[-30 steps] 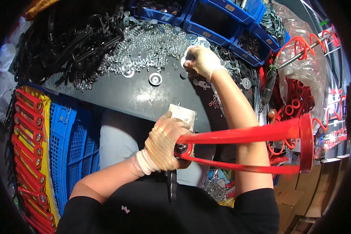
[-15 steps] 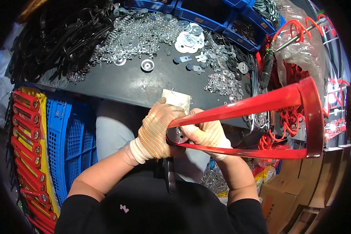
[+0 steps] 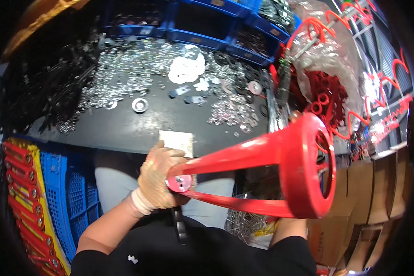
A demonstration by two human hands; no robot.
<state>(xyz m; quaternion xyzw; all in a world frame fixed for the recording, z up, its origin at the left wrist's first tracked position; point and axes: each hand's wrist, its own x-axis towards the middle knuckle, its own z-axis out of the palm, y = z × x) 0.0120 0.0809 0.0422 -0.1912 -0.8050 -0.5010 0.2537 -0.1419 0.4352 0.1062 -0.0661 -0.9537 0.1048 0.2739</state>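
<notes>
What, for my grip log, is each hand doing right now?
Left hand: closed, holding the red tapered frame by its narrow end.
Right hand: hidden from view; cannot be told.

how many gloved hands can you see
1: the left hand, holding the red frame at its narrow end. The right forearm shows, but its hand is hidden, seemingly behind the frame.

Black tabletop [image 3: 124, 129]: front strip bare, passable. Behind: heaped metal hardware [image 3: 119, 73], blue bins [image 3: 198, 39]. Front right: red tapered frame [image 3: 244, 154] obstructs.
</notes>
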